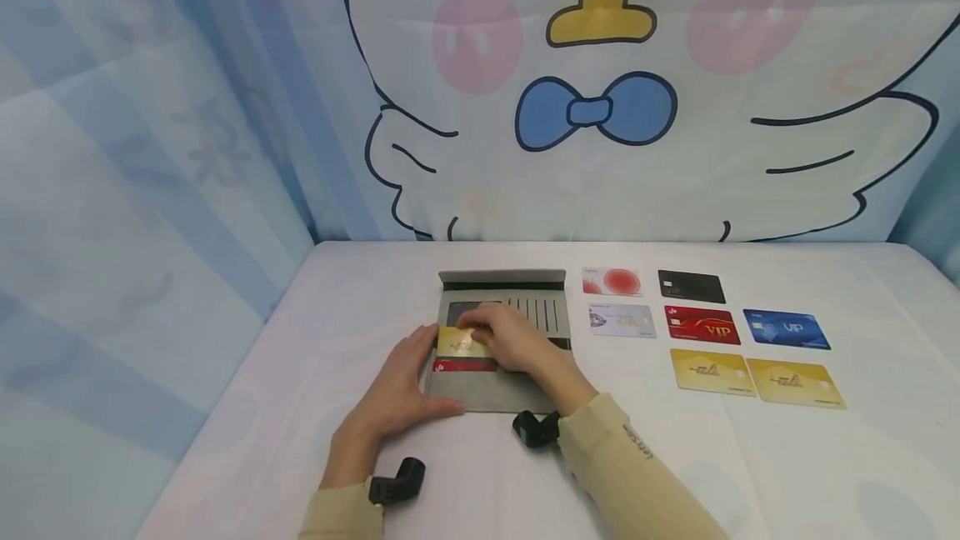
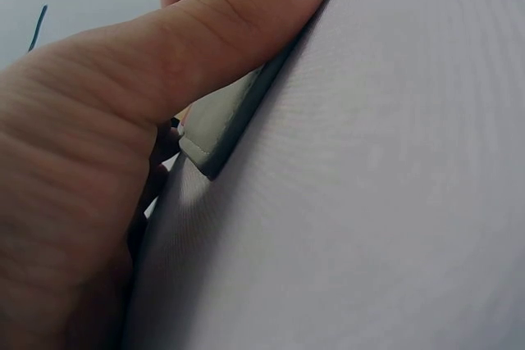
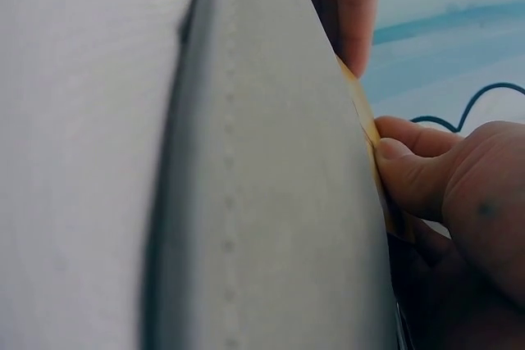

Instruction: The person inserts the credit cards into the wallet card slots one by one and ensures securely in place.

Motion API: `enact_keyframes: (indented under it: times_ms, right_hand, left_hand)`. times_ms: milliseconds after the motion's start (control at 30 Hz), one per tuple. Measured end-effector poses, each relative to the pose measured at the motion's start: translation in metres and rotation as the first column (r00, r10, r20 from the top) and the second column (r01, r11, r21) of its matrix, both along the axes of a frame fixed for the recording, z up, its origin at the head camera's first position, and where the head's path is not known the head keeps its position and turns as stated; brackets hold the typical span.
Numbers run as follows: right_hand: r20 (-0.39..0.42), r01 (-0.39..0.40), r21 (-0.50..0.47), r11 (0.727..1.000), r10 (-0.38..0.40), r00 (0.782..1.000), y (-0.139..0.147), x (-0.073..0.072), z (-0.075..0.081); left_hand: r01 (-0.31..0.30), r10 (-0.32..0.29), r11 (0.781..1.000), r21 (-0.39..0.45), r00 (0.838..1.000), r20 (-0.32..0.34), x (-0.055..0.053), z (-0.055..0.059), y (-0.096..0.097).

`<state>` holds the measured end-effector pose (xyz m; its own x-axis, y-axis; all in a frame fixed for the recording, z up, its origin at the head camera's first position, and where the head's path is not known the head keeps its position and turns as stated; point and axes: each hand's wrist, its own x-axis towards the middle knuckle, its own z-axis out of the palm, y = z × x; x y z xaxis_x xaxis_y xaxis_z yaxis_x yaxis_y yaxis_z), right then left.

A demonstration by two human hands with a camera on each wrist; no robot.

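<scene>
A grey card wallet lies unfolded on the table, with several slots. In its left part a gold card sits above a red card, only a strip of which shows. My right hand pinches the gold card between thumb and fingers; in the right wrist view the thumb presses on the yellow edge of the card. My left hand rests at the wallet's lower left corner, fingers along the left side and thumb on the front edge. The right hand hides part of the slots.
Right of the wallet lie a white-and-red card, a black card, a silver card, a red VIP card, a blue VIP card and two gold cards. A printed curtain hangs behind the table.
</scene>
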<state>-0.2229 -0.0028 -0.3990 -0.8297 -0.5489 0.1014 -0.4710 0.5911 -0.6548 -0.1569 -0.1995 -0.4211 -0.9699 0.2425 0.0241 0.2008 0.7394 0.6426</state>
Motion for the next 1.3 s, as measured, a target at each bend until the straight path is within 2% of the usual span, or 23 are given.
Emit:
enact_keyframes:
  times_ms: [367,533,767,1000,1300]
  right_hand:
    - [-0.035,-0.061,0.001,0.998,0.061,0.998,0.000,0.004,0.000]
    - [-0.021,-0.045,0.013,0.999,0.045,0.999,-0.001,0.008,0.004]
    - [-0.078,-0.035,0.092,0.995,0.042,0.996,-0.003,0.012,0.008]
    - [-0.081,0.004,0.130,0.992,0.007,0.997,-0.004,0.013,0.007]
    - [-0.099,-0.004,0.138,0.990,0.018,0.995,-0.006,0.015,0.010]
  left_hand:
    - [0.020,-0.020,1.000,-0.001,1.000,-0.016,0.000,0.001,-0.001]
    - [0.017,-0.016,1.000,0.004,1.000,-0.016,0.000,0.000,-0.001]
    - [0.012,-0.012,1.000,0.012,1.000,-0.009,0.001,0.000,-0.001]
    - [0.014,-0.013,1.000,0.014,1.000,-0.019,0.000,0.000,0.000]
    - [0.013,-0.013,1.000,0.015,1.000,-0.024,0.001,0.000,-0.001]
